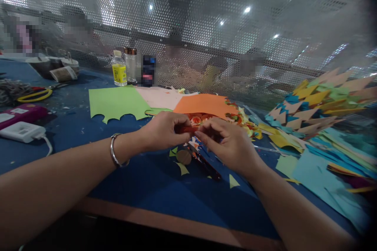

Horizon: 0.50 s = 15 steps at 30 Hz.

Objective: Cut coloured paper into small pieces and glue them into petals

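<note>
Blue tabletop below; both hands pinch a red piece (paper, perhaps).

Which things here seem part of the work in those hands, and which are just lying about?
Likely part of the work:
red piece, between left hand and right hand
green sheet
orange sheet

Probably just lying about:
yellow-labelled bottle
white box with cable

Hands pinching a red piece, orange paper beyond, blue table
</note>
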Each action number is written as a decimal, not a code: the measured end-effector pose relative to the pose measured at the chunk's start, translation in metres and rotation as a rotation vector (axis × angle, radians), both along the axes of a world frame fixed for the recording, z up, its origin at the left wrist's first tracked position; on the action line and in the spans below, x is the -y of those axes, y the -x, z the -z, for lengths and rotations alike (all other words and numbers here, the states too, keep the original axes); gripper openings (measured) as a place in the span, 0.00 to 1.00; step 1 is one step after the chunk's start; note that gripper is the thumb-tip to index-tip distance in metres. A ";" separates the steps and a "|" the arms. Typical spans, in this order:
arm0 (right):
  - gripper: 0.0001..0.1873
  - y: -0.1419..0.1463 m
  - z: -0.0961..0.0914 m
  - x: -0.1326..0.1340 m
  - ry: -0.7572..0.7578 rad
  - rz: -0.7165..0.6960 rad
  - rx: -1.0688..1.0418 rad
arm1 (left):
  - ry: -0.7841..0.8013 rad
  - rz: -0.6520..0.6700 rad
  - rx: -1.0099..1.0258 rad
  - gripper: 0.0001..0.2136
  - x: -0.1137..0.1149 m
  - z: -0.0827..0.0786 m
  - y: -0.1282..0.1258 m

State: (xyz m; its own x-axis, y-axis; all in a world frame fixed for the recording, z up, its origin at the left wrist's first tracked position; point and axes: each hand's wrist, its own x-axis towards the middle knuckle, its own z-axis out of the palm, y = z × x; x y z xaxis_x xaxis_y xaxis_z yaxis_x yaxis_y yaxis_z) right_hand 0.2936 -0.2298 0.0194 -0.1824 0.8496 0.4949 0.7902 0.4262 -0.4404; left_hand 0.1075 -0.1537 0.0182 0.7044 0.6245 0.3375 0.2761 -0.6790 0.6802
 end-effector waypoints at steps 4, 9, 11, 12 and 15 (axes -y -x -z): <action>0.10 0.001 -0.002 0.002 0.024 -0.018 -0.015 | -0.047 0.077 -0.070 0.12 -0.002 -0.010 0.006; 0.10 -0.001 0.000 0.001 0.046 -0.030 -0.041 | -0.033 0.093 -0.072 0.12 -0.006 -0.009 0.008; 0.10 -0.002 0.001 0.000 0.042 -0.027 -0.038 | -0.001 0.091 -0.045 0.11 -0.007 -0.004 0.006; 0.10 -0.001 0.001 -0.001 0.042 -0.028 -0.035 | 0.016 0.088 -0.026 0.10 -0.007 -0.001 0.005; 0.08 0.000 0.001 0.000 0.031 -0.030 -0.013 | 0.047 0.080 0.027 0.08 -0.006 0.006 0.000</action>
State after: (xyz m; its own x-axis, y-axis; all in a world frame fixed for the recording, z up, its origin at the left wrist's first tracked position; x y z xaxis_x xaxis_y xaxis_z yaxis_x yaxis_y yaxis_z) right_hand 0.2935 -0.2301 0.0186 -0.2016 0.8586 0.4712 0.7715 0.4357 -0.4637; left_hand 0.1076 -0.1479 0.0127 0.7436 0.5824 0.3285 0.2039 -0.6654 0.7181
